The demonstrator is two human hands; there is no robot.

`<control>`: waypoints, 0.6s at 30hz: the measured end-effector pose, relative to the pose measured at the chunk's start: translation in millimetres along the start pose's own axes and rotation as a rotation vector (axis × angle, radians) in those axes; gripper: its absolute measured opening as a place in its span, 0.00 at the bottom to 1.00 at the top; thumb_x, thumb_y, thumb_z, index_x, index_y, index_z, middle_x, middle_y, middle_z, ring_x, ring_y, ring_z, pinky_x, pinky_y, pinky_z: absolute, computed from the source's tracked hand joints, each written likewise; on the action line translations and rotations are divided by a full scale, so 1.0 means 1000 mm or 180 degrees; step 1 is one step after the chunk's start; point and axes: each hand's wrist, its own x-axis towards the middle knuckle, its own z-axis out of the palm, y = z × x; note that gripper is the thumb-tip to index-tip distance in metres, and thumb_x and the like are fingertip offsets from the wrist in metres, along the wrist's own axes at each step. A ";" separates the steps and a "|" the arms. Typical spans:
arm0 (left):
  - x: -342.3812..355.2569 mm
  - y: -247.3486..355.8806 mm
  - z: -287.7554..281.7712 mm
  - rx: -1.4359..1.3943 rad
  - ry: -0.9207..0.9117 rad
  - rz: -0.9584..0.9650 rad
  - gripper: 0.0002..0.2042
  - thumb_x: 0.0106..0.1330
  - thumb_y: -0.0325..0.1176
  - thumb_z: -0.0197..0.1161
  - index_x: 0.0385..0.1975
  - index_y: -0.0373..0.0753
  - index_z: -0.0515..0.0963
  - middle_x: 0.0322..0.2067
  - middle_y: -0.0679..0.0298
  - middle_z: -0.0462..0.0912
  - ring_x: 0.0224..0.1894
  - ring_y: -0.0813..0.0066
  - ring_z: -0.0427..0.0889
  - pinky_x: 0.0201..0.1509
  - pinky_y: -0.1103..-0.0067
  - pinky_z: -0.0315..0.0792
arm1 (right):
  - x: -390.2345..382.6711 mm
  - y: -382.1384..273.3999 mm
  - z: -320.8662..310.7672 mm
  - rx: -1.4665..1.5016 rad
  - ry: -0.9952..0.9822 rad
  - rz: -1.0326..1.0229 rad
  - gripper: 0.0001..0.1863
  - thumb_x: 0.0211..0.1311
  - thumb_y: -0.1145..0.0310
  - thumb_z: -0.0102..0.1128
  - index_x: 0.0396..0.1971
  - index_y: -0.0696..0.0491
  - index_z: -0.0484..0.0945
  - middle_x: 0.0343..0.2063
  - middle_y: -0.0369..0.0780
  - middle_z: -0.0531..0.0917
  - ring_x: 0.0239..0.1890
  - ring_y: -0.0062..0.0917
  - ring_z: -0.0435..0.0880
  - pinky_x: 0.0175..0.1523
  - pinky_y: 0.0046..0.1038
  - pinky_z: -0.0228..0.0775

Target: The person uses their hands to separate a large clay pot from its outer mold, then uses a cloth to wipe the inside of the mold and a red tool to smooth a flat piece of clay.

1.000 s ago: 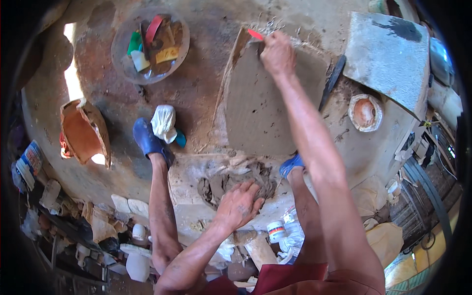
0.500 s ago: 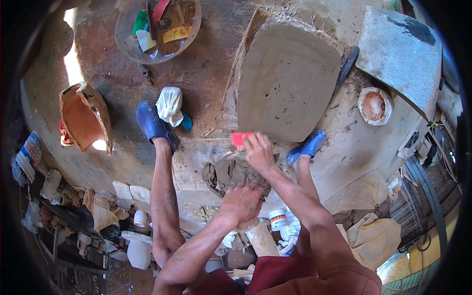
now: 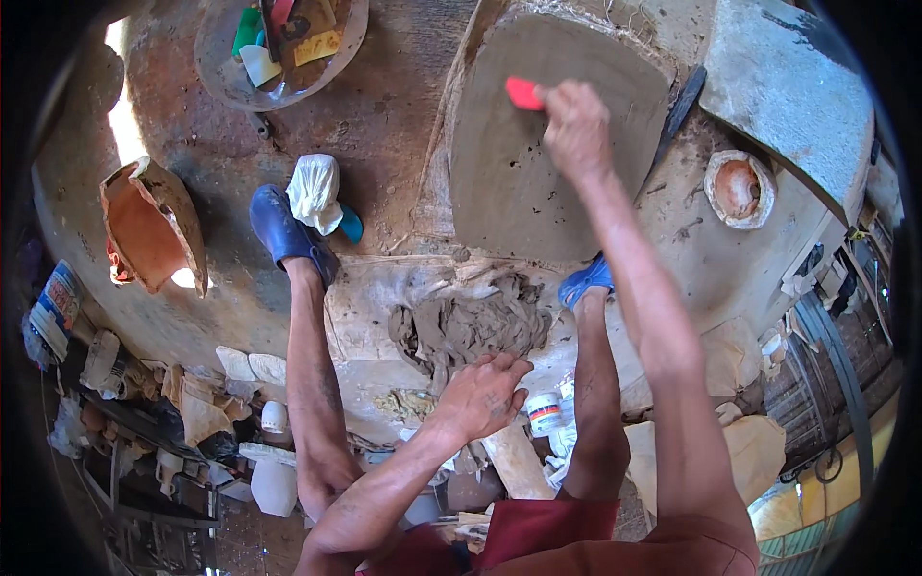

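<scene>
My right hand (image 3: pixel 576 130) reaches forward and grips a small red scraper (image 3: pixel 523 93), pressed against a large flat slab of wet grey clay (image 3: pixel 499 182) lying on the ground ahead. My left hand (image 3: pixel 485 394) rests with its fingers spread on the near edge of a crumpled heap of grey clay (image 3: pixel 471 322), which sits on a pale board between my feet. Blue shoes cover my left foot (image 3: pixel 283 235) and right foot (image 3: pixel 586 278).
A round tray (image 3: pixel 221 82) holding several coloured tools lies at the far left. A white cloth (image 3: pixel 315 190) sits by my left shoe. A broken terracotta pot (image 3: pixel 144 226) stands left, a small clay bowl (image 3: pixel 738 187) right, a grey slab (image 3: pixel 797 91) far right. Jars and clutter crowd the lower left.
My right hand swung back from the clay heap near my feet out to the slab's far part, the red scraper still in it. My left hand stayed on the heap.
</scene>
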 end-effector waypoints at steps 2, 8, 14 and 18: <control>-0.002 0.000 0.001 -0.0175 0.0040 0.0030 0.17 0.71 0.36 0.62 0.57 0.39 0.76 0.59 0.52 0.79 0.64 0.47 0.78 0.64 0.56 0.77 | -0.050 -0.038 0.010 -0.0078 -0.0173 0.0100 0.16 0.55 0.79 0.63 0.44 0.53 0.87 0.39 0.38 0.84 0.49 0.35 0.82 0.51 0.41 0.75; 0.010 0.000 -0.015 -0.0227 -0.0326 0.0023 0.20 0.70 0.35 0.62 0.61 0.40 0.76 0.60 0.51 0.80 0.63 0.48 0.79 0.68 0.58 0.74 | -0.167 -0.093 0.012 0.0160 -0.0362 0.0118 0.20 0.53 0.77 0.63 0.49 0.58 0.86 0.41 0.39 0.83 0.50 0.35 0.80 0.56 0.42 0.70; 0.017 -0.004 -0.024 -0.0022 -0.0567 -0.0147 0.21 0.70 0.35 0.62 0.62 0.42 0.76 0.63 0.50 0.79 0.63 0.46 0.79 0.68 0.58 0.75 | -0.219 -0.115 -0.008 0.0486 -0.1155 0.0173 0.17 0.55 0.75 0.62 0.45 0.57 0.86 0.39 0.41 0.84 0.48 0.37 0.82 0.52 0.44 0.74; 0.007 -0.013 -0.019 -0.0024 -0.0191 -0.0206 0.21 0.70 0.37 0.63 0.62 0.40 0.76 0.63 0.50 0.79 0.65 0.47 0.78 0.68 0.59 0.75 | -0.097 -0.028 -0.024 0.0307 -0.0032 0.0484 0.05 0.66 0.75 0.57 0.32 0.56 0.81 0.35 0.47 0.83 0.40 0.44 0.82 0.47 0.46 0.75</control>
